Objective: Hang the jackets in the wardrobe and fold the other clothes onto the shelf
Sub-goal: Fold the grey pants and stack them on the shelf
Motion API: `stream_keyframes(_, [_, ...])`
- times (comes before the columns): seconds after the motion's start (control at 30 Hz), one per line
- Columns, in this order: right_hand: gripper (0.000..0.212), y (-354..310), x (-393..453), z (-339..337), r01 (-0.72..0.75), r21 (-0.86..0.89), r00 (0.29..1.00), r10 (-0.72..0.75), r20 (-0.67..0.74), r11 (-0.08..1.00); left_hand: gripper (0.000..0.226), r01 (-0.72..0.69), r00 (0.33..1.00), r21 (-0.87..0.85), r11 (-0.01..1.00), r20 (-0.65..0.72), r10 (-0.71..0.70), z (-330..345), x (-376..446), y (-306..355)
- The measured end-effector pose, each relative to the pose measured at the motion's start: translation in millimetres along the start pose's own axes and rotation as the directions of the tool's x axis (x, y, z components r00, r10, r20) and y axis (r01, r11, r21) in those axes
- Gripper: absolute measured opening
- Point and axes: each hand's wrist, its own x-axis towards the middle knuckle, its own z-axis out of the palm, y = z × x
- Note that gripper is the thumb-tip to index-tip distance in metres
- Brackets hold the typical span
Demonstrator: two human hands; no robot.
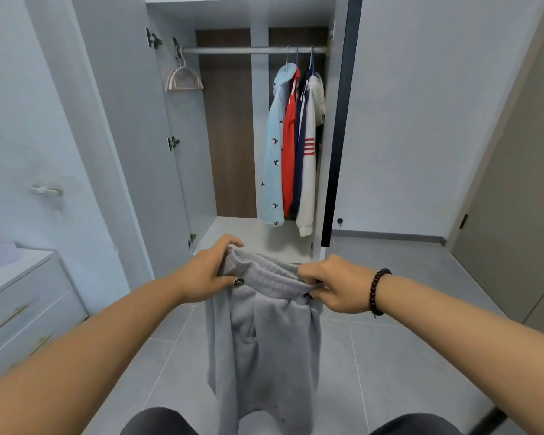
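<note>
At the lower left of the frame stands a white chest of drawers [22, 312], and above it the open wardrobe door [113, 136] runs up the left side. Inside the wardrobe [233, 136], at the upper middle, a rail [252, 50] carries a bunch of empty pink hangers [182, 78] on its left end and, further right, four jackets already hung side by side: a pale blue one [272, 146], a red one [289, 142], a navy one [301, 120] and a white one with red stripes [308, 171]. The hanging part of the task therefore looks largely done, as far as this view shows; no folded clothes can be seen on the wardrobe floor [233, 230], so the folding seems to be only starting. In the lower middle of the frame a pair of grey sweatpants [264, 340] hangs down in front of the person, held up by the waistband. The left hand [208, 274] grips the left end of the waistband, fingers curled over the top edge and thumb pressed against the front of the cloth. The right hand [336, 284], with a dark bead bracelet [378, 290] on its wrist, pinches the right end of the waistband between thumb and curled fingers. At the far right a beige door [522, 183] closes off the frame.
</note>
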Motion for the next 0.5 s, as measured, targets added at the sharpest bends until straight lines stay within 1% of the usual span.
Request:
stream_keyframes(0.07, [0.025, -6.4, 9.3, -2.8, -0.023, 0.062, 0.998, 0.019, 0.054, 0.998, 0.064, -0.059, 0.997, 0.071, 0.996, 0.057, 0.055, 3.8, 3.6, -8.6])
stream_keyframes(0.13, [0.021, -3.8, 19.2, -3.9, -0.097, 0.142, 0.992, 0.084, 0.099, 0.985, 0.066, -0.079, 0.996, 0.095, 0.992, 0.046, 0.075, 8.9, 7.7, -16.9])
stream_keyframes(0.17, [0.022, 0.0, 24.2, -4.1, -0.146, 0.143, 0.984, 0.129, 0.124, 0.979, 0.065, -0.060, 0.998, 0.083, 0.995, 0.025, 0.058, 12.9, 9.7, -20.9])
stream_keyframes(0.23, [0.042, 11.0, 35.0, -4.0, -0.238, 0.078, 0.963, 0.224, 0.149, 0.968, 0.062, 0.027, 0.999, 0.035, 0.999, -0.022, -0.026, 22.1, 15.5, -28.6])
stream_keyframes(0.27, [0.048, 16.5, 41.6, -3.5, -0.267, 0.047, 0.956, 0.258, 0.142, 0.962, 0.060, 0.090, 0.995, 0.007, 0.996, -0.050, -0.090, 26.0, 18.9, -31.4])
stream_keyframes(0.3, [0.047, 21.4, 48.4, -2.5, -0.283, 0.031, 0.954, 0.278, 0.112, 0.959, 0.056, 0.150, 0.985, -0.024, 0.988, -0.085, -0.152, 29.2, 23.0, -33.4])
stream_keyframes(0.37, [0.040, 27.0, 61.7, -1.6, -0.282, 0.023, 0.959, 0.281, 0.028, 0.959, 0.035, 0.218, 0.958, -0.083, 0.972, -0.171, -0.229, 32.8, 31.5, -35.0])
stream_keyframes(0.43, [0.033, 28.3, 72.1, -3.7, -0.240, 0.022, 0.968, 0.241, -0.073, 0.971, 0.016, 0.248, 0.929, -0.150, 0.957, -0.242, -0.279, 31.3, 36.8, -32.8])
stream_keyframes(0.5, [0.030, 27.4, 78.8, -9.5, -0.179, 0.035, 0.965, 0.183, -0.186, 0.983, 0.010, 0.270, 0.893, -0.269, 0.925, -0.288, -0.345, 24.2, 38.9, -30.6])
